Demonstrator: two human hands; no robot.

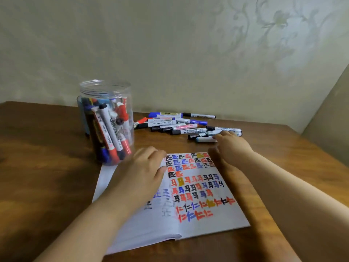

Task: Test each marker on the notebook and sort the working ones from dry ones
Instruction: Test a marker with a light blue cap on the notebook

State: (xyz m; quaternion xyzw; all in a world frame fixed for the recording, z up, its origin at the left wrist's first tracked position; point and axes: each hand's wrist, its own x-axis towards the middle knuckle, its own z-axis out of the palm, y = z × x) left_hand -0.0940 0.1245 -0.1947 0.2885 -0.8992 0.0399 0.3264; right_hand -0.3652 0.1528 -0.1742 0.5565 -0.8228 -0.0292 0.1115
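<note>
While hands (145,167) flank the notebook (198,220), markers (181,125) crowd beyond.

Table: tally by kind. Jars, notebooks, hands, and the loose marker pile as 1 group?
Jar, clear, markers inside: 1
Notebook, open: 1
Loose marker pile behind the notebook: 1
Hands: 2, left hand on the page, right hand at the pile
Total: 5

Marker labels (186,127) too blurred; left page (132,220) partly hidden
</note>
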